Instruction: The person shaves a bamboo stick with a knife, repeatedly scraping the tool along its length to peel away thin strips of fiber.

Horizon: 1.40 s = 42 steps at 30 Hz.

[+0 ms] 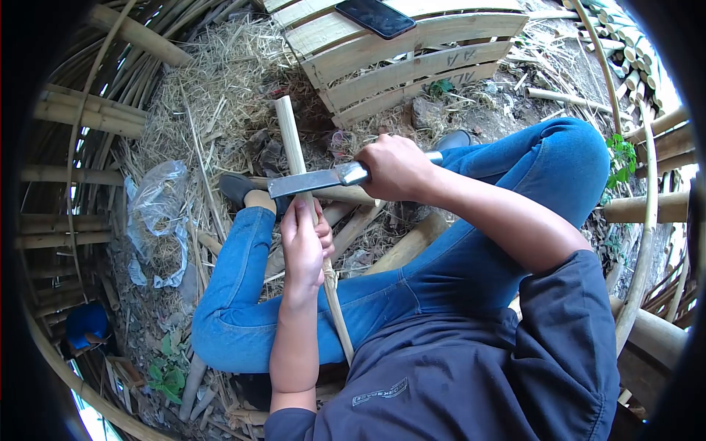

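Observation:
My left hand [303,242] is closed around a long, pale bamboo strip [291,132], which runs from near my lap up and away from me. My right hand [393,167] grips the handle of a broad-bladed knife [305,182]. Its flat blade lies across the strip just above my left fingers, pointing left, and appears to touch it. Most of the handle is hidden in my right fist, with a metal collar showing at the blade side. Below my left hand the strip looks split or frayed as it passes over my jeans.
A slatted wooden crate [419,62] stands ahead with a phone [376,18] on top. Cut bamboo pieces [415,239] lie beneath my legs. Straw and a clear plastic bag [158,213] are at left. Bamboo poles [70,176] form the walls; cut bamboo [625,44] is stacked far right.

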Each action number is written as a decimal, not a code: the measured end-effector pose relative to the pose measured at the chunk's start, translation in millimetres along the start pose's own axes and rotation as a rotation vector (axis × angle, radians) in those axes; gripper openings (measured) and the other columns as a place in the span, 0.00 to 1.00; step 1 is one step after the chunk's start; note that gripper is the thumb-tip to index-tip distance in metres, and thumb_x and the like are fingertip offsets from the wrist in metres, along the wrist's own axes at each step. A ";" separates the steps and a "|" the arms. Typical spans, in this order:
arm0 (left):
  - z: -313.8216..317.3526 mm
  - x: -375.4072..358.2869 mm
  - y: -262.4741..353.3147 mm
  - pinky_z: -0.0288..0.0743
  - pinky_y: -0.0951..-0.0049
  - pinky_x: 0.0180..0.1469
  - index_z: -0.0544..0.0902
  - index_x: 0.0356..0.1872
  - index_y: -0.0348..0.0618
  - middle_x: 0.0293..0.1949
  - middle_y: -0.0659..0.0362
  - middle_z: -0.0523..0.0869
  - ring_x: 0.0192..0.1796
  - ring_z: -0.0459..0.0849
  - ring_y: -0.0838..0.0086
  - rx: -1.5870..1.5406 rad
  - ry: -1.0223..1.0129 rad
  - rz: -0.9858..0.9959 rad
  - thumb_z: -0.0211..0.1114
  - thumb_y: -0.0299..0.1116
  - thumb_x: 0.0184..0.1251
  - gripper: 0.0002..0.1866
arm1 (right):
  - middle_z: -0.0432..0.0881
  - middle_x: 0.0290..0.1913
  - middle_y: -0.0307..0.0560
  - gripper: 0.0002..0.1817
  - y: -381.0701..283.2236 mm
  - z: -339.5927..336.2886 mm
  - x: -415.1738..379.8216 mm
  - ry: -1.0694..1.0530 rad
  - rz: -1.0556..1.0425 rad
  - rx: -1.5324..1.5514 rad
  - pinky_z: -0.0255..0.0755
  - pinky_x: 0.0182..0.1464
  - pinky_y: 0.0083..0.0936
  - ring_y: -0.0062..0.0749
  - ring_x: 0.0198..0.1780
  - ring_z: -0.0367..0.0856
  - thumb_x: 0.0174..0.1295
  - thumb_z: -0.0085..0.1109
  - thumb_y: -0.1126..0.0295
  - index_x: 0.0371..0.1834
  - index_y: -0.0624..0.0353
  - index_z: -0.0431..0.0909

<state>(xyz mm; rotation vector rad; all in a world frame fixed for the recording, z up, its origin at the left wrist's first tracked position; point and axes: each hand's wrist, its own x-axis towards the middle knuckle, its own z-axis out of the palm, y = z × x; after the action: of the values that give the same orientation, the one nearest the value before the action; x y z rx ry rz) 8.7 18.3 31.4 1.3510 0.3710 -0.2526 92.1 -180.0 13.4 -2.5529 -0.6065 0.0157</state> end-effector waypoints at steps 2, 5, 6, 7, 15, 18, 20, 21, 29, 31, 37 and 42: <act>-0.1 0.8 -0.7 0.46 0.85 0.17 0.73 0.42 0.49 0.20 0.73 0.61 0.17 0.55 0.90 0.006 -0.007 0.005 0.46 0.51 0.86 0.18 | 0.84 0.25 0.60 0.07 2.5 4.6 -0.5 -0.002 -0.005 0.011 0.82 0.40 0.49 0.59 0.31 0.86 0.45 0.63 0.69 0.28 0.56 0.87; -1.7 1.3 -2.8 0.46 0.85 0.17 0.72 0.42 0.49 0.20 0.73 0.60 0.17 0.54 0.90 0.003 -0.015 0.013 0.45 0.51 0.86 0.18 | 0.84 0.24 0.60 0.07 1.7 8.0 -1.5 0.010 -0.005 0.021 0.82 0.39 0.49 0.60 0.31 0.86 0.46 0.62 0.69 0.28 0.56 0.87; -1.7 1.2 -3.6 0.45 0.85 0.17 0.72 0.42 0.50 0.20 0.73 0.60 0.17 0.54 0.90 0.000 -0.019 0.016 0.45 0.51 0.87 0.18 | 0.84 0.24 0.61 0.07 2.7 8.5 -0.8 0.018 -0.012 0.015 0.82 0.39 0.49 0.60 0.31 0.86 0.46 0.62 0.69 0.28 0.56 0.87; -0.1 -0.2 -3.5 0.45 0.85 0.17 0.71 0.42 0.50 0.20 0.73 0.60 0.17 0.54 0.90 0.007 -0.027 0.015 0.45 0.51 0.87 0.18 | 0.84 0.25 0.61 0.07 3.7 8.5 -0.6 0.027 -0.017 0.008 0.82 0.39 0.49 0.60 0.31 0.86 0.45 0.62 0.70 0.28 0.56 0.87; 4.9 -5.5 -3.7 0.42 0.84 0.16 0.70 0.41 0.50 0.19 0.73 0.58 0.16 0.52 0.90 0.020 -0.056 0.025 0.43 0.52 0.87 0.18 | 0.84 0.24 0.61 0.06 7.1 1.4 0.6 0.072 -0.014 -0.063 0.81 0.38 0.49 0.60 0.31 0.86 0.43 0.64 0.70 0.26 0.56 0.86; 6.1 -7.5 -1.2 0.42 0.84 0.16 0.70 0.41 0.50 0.19 0.73 0.57 0.16 0.52 0.90 0.016 -0.074 0.031 0.43 0.52 0.87 0.18 | 0.83 0.24 0.60 0.07 7.6 -1.9 1.2 0.075 -0.025 -0.099 0.81 0.37 0.49 0.59 0.31 0.86 0.43 0.64 0.69 0.26 0.56 0.86; 6.1 -7.9 -1.1 0.42 0.84 0.16 0.70 0.40 0.50 0.19 0.73 0.57 0.16 0.52 0.90 0.017 -0.080 0.028 0.43 0.52 0.87 0.18 | 0.83 0.24 0.60 0.07 8.5 -3.0 2.2 0.087 -0.042 -0.115 0.81 0.37 0.49 0.59 0.31 0.86 0.43 0.65 0.69 0.26 0.56 0.85; 6.0 -8.0 -0.8 0.42 0.84 0.16 0.69 0.40 0.50 0.19 0.73 0.57 0.16 0.52 0.90 0.017 -0.082 0.027 0.43 0.52 0.87 0.18 | 0.84 0.24 0.60 0.07 8.0 -3.9 2.5 0.082 -0.041 -0.116 0.81 0.37 0.49 0.59 0.31 0.86 0.43 0.64 0.70 0.27 0.56 0.86; 9.7 -16.5 -5.0 0.44 0.85 0.15 0.67 0.38 0.52 0.18 0.73 0.57 0.16 0.53 0.90 -0.007 -0.181 -0.016 0.39 0.50 0.88 0.18 | 0.85 0.27 0.59 0.10 36.2 -28.2 20.2 0.244 0.142 -0.164 0.83 0.43 0.46 0.56 0.33 0.87 0.45 0.62 0.71 0.31 0.57 0.88; 9.4 -14.5 -5.0 0.44 0.85 0.15 0.67 0.38 0.52 0.18 0.73 0.57 0.16 0.53 0.90 -0.014 -0.182 -0.015 0.39 0.50 0.88 0.18 | 0.86 0.27 0.59 0.10 35.1 -27.9 20.5 0.244 0.135 -0.122 0.83 0.43 0.46 0.56 0.33 0.87 0.45 0.63 0.71 0.31 0.57 0.88; 10.6 -16.4 -4.8 0.45 0.84 0.15 0.67 0.37 0.51 0.18 0.73 0.57 0.16 0.52 0.90 -0.011 -0.226 -0.028 0.40 0.51 0.88 0.19 | 0.86 0.31 0.65 0.10 39.2 -28.9 22.6 0.279 0.179 -0.109 0.84 0.45 0.47 0.60 0.36 0.88 0.48 0.63 0.69 0.31 0.62 0.88; 18.7 -24.7 -7.0 0.46 0.85 0.15 0.69 0.39 0.50 0.19 0.72 0.60 0.16 0.54 0.90 0.046 -0.252 -0.034 0.42 0.52 0.87 0.19 | 0.86 0.31 0.65 0.11 54.0 -44.7 22.1 0.329 0.331 -0.071 0.82 0.47 0.48 0.60 0.37 0.88 0.57 0.63 0.65 0.34 0.61 0.88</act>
<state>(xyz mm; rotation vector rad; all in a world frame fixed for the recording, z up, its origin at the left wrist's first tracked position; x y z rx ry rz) -14.5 -2.3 38.3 1.3399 0.1779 -0.4562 140.2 -233.6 28.4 -2.6153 -0.0590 -0.3085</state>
